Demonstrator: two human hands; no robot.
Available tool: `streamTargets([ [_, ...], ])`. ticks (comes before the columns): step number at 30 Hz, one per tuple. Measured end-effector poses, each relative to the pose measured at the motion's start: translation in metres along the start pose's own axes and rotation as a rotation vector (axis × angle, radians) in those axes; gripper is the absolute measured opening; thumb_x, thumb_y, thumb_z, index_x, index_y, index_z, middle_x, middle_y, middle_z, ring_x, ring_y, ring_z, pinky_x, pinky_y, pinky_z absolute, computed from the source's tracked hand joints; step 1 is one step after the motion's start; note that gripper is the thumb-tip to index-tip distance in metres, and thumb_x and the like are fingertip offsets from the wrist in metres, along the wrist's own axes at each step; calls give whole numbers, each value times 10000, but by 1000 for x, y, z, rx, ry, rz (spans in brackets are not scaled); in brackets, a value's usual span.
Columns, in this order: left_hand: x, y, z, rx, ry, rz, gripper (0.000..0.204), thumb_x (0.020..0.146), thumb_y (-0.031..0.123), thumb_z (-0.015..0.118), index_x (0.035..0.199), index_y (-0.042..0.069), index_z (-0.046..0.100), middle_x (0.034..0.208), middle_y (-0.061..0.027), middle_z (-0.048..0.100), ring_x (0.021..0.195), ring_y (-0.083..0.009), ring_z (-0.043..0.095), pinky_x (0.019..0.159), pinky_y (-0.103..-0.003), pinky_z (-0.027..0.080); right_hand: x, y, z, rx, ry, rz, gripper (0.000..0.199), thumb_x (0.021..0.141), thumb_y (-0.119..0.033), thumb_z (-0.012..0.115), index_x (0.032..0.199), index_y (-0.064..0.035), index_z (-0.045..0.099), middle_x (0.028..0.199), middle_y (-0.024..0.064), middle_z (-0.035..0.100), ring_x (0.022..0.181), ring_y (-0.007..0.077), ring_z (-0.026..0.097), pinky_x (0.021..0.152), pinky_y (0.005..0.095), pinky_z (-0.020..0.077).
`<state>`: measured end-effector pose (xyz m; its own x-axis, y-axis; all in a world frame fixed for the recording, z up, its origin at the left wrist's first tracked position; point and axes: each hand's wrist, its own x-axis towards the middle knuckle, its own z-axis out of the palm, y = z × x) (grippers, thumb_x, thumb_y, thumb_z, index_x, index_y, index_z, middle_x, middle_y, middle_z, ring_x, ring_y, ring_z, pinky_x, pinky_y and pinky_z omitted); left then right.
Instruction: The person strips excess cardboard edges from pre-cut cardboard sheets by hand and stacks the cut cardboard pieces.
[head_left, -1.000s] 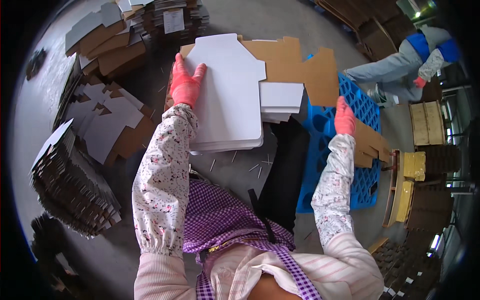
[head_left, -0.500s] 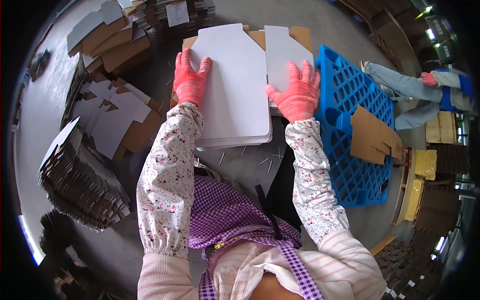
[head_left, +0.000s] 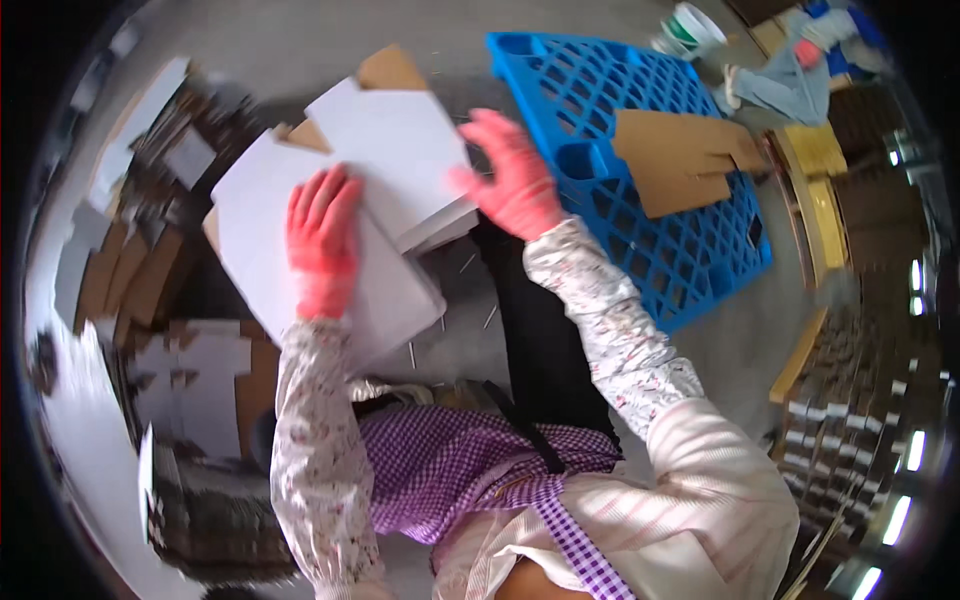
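A stack of flat cardboard box blanks, white on top, lies in front of me. Its larger white panel (head_left: 255,230) is on the left, and a smaller white panel (head_left: 390,150) adjoins it on the right. Brown cardboard (head_left: 392,70) shows at the far end. My left hand (head_left: 325,240), in a red-pink knit glove, rests flat on the larger panel with its fingers stretched out. At the right edge of the smaller panel is my right hand (head_left: 512,175), gloved alike, somewhat blurred, its fingers apart and holding nothing. Whether its fingertips touch the panel, I cannot tell.
Right of the stack is a blue plastic pallet (head_left: 560,95) with a brown cardboard piece (head_left: 660,160) on it. More cardboard stacks (head_left: 195,390) stand on the left. A white bucket (head_left: 690,32) and another person's legs (head_left: 785,95) appear far right. Thin white sticks litter the floor.
The view has swung right, so the stack appears turned and farther left. My left hand has moved from the left edge onto the large panel. My right hand has left the smaller panel's face.
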<state>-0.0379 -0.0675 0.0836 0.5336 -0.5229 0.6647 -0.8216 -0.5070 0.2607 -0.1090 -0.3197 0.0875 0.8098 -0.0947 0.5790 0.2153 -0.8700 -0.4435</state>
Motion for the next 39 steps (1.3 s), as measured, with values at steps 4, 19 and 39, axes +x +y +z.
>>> streamTargets([
  [4, 9, 16, 20, 8, -39, 0, 355, 902, 103, 423, 1188, 49, 625, 1287, -147, 575, 1239, -326, 499, 1089, -463, 322, -84, 209, -66, -782, 16, 367, 788, 703, -441, 766, 1330, -99, 432, 1394, 172, 400, 1264, 365, 420, 1002, 468, 400],
  [19, 10, 14, 29, 6, -23, 5, 317, 913, 56, 462, 1192, 44, 613, 1278, -131, 584, 1230, -318, 509, 1083, -468, 335, -137, 313, -244, -1087, -141, 624, 230, 945, -236, 499, 1048, -60, 604, 1009, 151, 679, 854, 357, 655, 700, 390, 535],
  [39, -73, -116, -37, -1101, 485, -1190, 633, 893, 492, 528, 1349, 56, 471, 1345, -86, 522, 1219, -249, 488, 1023, -345, 374, -64, -148, 4, 960, -52, 569, 546, 905, -14, 570, 1416, -51, 380, 1233, 102, 558, 883, 109, 597, 637, 253, 560],
])
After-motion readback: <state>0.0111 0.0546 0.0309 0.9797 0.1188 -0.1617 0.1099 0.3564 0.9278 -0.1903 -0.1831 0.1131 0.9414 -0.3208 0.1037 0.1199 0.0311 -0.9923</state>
